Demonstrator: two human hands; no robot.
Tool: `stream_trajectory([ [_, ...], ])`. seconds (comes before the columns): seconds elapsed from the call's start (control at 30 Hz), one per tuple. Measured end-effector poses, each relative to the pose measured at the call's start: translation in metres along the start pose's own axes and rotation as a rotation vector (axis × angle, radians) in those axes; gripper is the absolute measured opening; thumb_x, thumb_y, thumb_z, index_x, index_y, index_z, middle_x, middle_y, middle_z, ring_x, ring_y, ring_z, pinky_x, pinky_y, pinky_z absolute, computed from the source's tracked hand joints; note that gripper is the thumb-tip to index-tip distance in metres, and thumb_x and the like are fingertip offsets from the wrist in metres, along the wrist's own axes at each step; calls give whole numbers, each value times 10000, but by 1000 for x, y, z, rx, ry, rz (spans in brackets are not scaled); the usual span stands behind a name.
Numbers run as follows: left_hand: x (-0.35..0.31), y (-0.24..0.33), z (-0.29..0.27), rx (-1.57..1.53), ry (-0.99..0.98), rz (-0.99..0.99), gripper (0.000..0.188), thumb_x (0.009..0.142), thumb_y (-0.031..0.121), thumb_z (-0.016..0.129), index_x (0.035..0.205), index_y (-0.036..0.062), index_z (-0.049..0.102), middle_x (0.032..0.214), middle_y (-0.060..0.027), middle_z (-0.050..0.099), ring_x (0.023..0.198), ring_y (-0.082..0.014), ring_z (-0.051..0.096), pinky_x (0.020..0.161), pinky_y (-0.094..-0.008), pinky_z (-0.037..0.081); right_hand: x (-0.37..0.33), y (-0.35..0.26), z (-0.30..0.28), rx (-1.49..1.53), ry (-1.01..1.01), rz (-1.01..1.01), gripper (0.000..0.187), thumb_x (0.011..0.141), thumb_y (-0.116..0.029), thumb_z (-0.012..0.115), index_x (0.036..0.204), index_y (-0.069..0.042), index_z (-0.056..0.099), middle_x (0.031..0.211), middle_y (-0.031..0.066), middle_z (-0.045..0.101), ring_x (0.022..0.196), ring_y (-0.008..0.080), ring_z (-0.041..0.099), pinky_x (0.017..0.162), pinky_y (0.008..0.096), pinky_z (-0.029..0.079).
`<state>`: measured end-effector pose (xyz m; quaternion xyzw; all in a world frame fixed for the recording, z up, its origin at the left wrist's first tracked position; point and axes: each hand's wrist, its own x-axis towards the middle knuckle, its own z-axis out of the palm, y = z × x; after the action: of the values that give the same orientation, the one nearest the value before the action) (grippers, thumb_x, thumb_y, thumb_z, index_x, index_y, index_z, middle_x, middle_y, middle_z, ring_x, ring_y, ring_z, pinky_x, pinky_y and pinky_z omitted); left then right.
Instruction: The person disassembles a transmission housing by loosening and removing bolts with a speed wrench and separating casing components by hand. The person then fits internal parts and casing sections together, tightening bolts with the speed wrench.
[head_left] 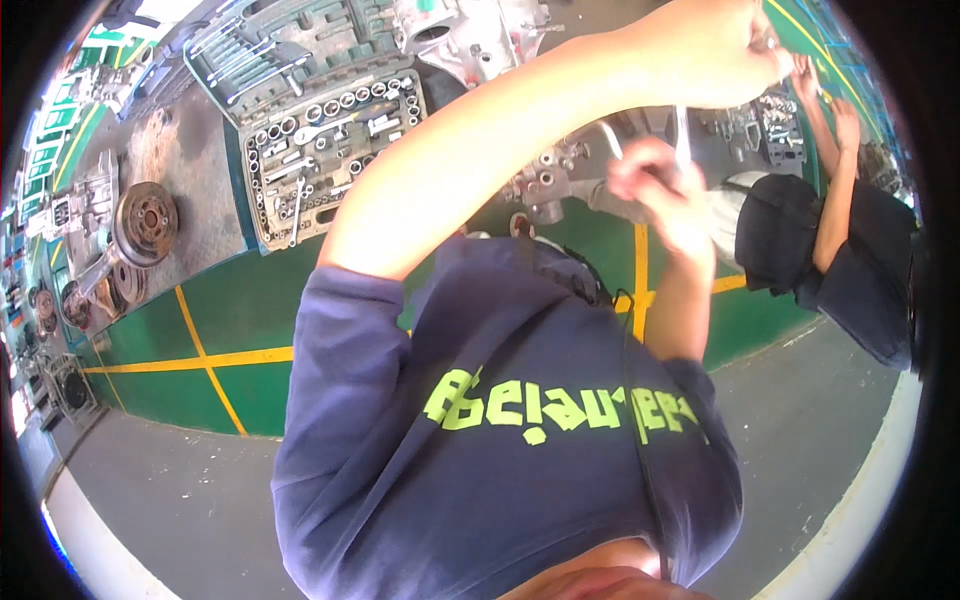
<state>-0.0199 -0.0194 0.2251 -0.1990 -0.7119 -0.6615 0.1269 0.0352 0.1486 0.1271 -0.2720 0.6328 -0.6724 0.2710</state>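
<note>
My left arm reaches across the bench to the upper right, and my left hand is closed there. What lies in its fingers is mostly hidden. Below that forearm, the curled fingers of my right hand close around a shiny metal rod, slightly blurred; its upper end disappears behind the left forearm. A second bright bar shows just left of the right hand. Metal gear and shaft parts lie on the bench beside it, partly covered by my arm.
An open socket set case with wrenches lies left of my arm. A metal housing stands behind it. Far left are a round pulley-like disc and castings. On the right, another person's hands work near a second tool case.
</note>
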Motion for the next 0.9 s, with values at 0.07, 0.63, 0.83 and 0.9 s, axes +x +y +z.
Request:
stream_trajectory([
  [0.07, -6, 12, 4, 34, -43, -39, 485, 878, 455, 664, 858, -28, 706, 772, -200, 691, 741, -300, 702, 707, -405, 548, -10, 3, -55, -71, 277, -197, 136, 888, 5, 617, 1019, 10, 653, 873, 88, 682, 818, 157, 647, 784, 301, 530],
  [0.63, -9, 10, 2, -630, 34, -372, 415, 996, 265, 531, 635, 75, 457, 577, 11, 393, 512, -103, 367, 491, -265, 283, 31, 25, 35, 165, -135, -102, 83, 840, 12, 566, 893, -22, 620, 809, 0, 593, 765, 89, 547, 703, 271, 446],
  [0.83, -31, 31, 35, -498, 144, -223, 422, 950, 203, 561, 574, 63, 429, 549, 20, 392, 516, -80, 345, 497, -278, 255, 8, 26, -71, 129, -86, -101, 91, 771, -41, 606, 860, -22, 603, 793, -18, 573, 687, 58, 495, 603, 223, 386],
  [0.9, -32, 37, 52, -294, 214, -239, 430, 998, 293, 394, 613, 118, 319, 528, 9, 260, 493, -120, 249, 502, -309, 217, 35, 27, -93, 170, -47, -103, 117, 783, -52, 594, 892, -11, 607, 815, -16, 592, 725, 63, 518, 642, 223, 414],
])
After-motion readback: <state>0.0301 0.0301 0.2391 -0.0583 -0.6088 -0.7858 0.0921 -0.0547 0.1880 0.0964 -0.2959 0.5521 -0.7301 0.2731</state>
